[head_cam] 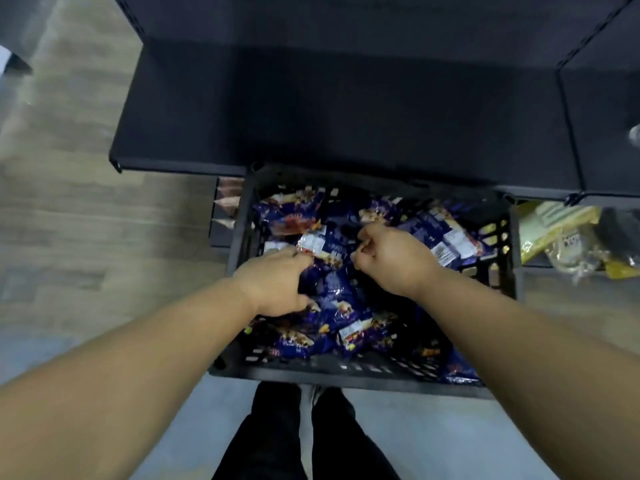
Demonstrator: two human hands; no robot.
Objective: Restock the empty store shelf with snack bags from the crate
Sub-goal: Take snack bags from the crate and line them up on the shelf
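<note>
A black slatted crate (363, 374) stands on the floor below me, filled with several dark blue snack bags (294, 216). My left hand (273, 282) reaches into the crate's middle, its fingers curled round a blue snack bag (332, 289). My right hand (391, 261) hovers over the pile just right of it, fingers curled, pinching at the top of a bag; what it holds is hidden by the fingers. The dark shelf (346, 109) lies bare just beyond the crate.
A second dark shelf section (606, 116) adjoins on the right. Yellow and clear packaged goods (561, 233) sit on a lower shelf at right, brown packets (227, 202) at left. Wood-look floor (62, 209) spreads to the left. My dark-trousered legs (277, 438) stand before the crate.
</note>
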